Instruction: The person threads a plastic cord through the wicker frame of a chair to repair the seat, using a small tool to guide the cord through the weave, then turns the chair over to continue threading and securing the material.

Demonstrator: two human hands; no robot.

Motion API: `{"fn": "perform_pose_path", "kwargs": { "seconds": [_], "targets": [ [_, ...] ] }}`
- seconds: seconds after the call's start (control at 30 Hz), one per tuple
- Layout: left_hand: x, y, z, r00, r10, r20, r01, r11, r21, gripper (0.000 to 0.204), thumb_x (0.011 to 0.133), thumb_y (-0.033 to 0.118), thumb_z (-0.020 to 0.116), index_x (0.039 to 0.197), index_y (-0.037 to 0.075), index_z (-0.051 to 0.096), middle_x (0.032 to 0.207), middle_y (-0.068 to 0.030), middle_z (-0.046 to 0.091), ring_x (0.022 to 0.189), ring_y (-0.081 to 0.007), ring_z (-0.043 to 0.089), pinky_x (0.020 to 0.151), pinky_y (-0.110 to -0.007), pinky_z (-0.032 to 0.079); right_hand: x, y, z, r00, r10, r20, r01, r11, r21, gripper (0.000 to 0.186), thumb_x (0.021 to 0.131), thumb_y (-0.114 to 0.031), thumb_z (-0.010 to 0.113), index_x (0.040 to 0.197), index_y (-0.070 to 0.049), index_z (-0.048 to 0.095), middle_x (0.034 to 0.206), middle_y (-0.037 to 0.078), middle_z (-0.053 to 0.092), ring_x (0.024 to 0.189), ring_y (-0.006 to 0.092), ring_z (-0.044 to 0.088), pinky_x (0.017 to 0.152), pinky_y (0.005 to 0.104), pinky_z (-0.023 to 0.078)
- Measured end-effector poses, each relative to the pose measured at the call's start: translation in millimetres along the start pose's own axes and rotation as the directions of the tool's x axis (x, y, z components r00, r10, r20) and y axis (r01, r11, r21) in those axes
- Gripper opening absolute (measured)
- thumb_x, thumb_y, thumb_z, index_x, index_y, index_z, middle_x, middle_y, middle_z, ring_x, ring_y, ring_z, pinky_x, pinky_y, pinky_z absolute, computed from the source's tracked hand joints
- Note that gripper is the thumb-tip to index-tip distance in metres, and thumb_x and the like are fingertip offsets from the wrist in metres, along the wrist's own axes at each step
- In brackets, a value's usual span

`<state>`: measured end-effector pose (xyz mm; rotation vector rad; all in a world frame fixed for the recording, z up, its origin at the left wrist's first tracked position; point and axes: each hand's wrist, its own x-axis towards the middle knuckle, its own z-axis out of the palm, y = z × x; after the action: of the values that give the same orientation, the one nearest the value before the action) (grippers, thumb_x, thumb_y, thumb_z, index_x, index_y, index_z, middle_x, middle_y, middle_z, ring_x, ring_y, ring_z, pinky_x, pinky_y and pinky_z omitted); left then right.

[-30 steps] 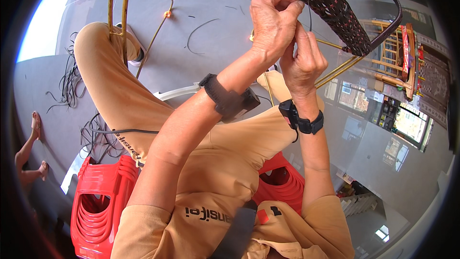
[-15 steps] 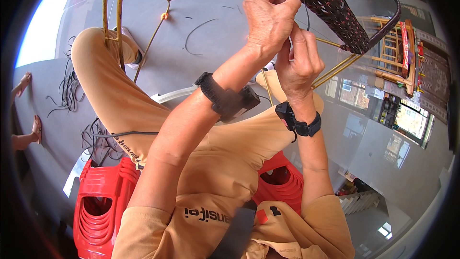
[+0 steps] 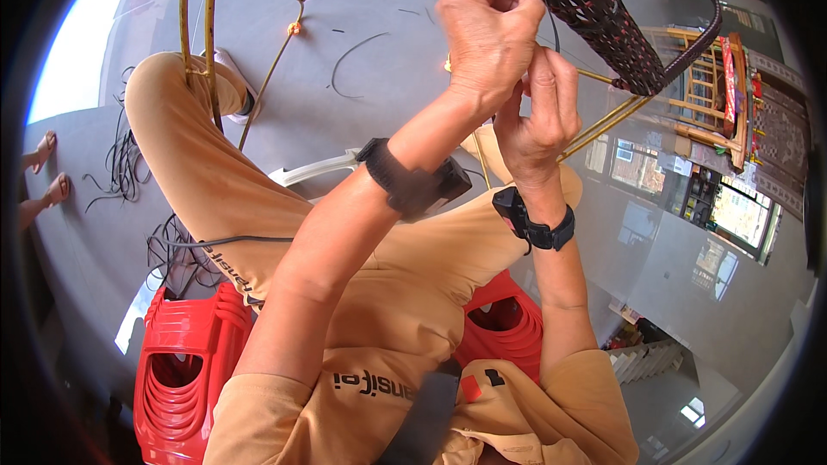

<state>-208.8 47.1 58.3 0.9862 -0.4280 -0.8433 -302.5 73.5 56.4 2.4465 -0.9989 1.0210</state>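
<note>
At the edge of a dark woven piece (image 3: 594, 21) flecked with red, my left hand (image 3: 487, 39) is closed in a pinch. My right hand (image 3: 541, 120) is closed just below it, its fingertips pinched close to the left palm. What the fingers of either hand hold is hidden. A thin dark strand (image 3: 556, 33) hangs from the weave and reaches down behind the right fingertips. Gold-coloured metal rods (image 3: 606, 127) form a frame that runs along the weave. Black straps with small boxes sit on both wrists.
Loose dark strips (image 3: 125, 164) lie heaped on the grey floor at the left, beside another person's feet (image 3: 53, 172). A red plastic stool (image 3: 185, 379) stands at lower left. Upright gold rods (image 3: 212, 26) rise by my left knee. A wooden rack (image 3: 732, 103) is at far right.
My hands stay at the weave's edge with little movement. The dark strand has shifted slightly right, and the other person's feet have moved at the left.
</note>
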Motion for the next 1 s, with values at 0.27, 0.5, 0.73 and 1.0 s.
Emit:
{"fn": "perform_pose_path", "kwargs": {
  "seconds": [0.27,0.5,0.73,1.0],
  "targets": [
    [3,-11,-1,0.990,-0.132,0.051,0.133,0.991,0.000,0.015,0.065,0.008,0.059,0.068,-0.007,0.062,0.058,-0.0088,0.060,0.054,-0.0110,0.053,0.053,-0.027,0.046,-3,2,-1,1.000,-0.004,0.007,0.003,1.000,0.007,0.030,0.069,0.004,0.063,0.098,-0.002,0.062,0.082,0.006,0.057,0.060,0.0195,0.059,0.050,0.0277,0.048],
    [4,-13,2,0.986,-0.154,0.063,0.160,0.981,-0.108,0.015,0.067,0.008,0.059,0.069,-0.006,0.062,0.060,-0.0090,0.060,0.054,-0.0121,0.052,0.053,-0.027,0.045,-4,3,-2,0.999,0.027,0.023,-0.028,0.999,0.041,0.030,0.068,0.004,0.062,0.098,-0.003,0.062,0.083,0.006,0.057,0.063,0.0208,0.060,0.052,0.0282,0.049],
    [1,-8,3,0.989,-0.138,0.045,0.143,0.978,-0.153,0.010,0.070,0.001,0.059,0.061,-0.004,0.058,0.058,-0.0049,0.056,0.053,-0.0083,0.048,0.049,-0.021,0.037,-5,0,-5,0.998,0.050,0.047,-0.053,0.995,0.083,0.031,0.068,0.006,0.061,0.098,-0.001,0.061,0.084,0.008,0.057,0.067,0.0232,0.061,0.054,0.0295,0.049],
    [3,-13,3,0.982,-0.181,0.055,0.188,0.967,-0.172,0.011,0.067,0.005,0.058,0.068,-0.006,0.061,0.059,-0.0072,0.059,0.053,-0.0107,0.051,0.049,-0.025,0.043,-6,-1,-5,0.996,0.068,0.063,-0.074,0.992,0.100,0.032,0.068,0.007,0.060,0.099,-0.001,0.061,0.084,0.008,0.057,0.067,0.0233,0.060,0.055,0.0296,0.049]
  ]
}}
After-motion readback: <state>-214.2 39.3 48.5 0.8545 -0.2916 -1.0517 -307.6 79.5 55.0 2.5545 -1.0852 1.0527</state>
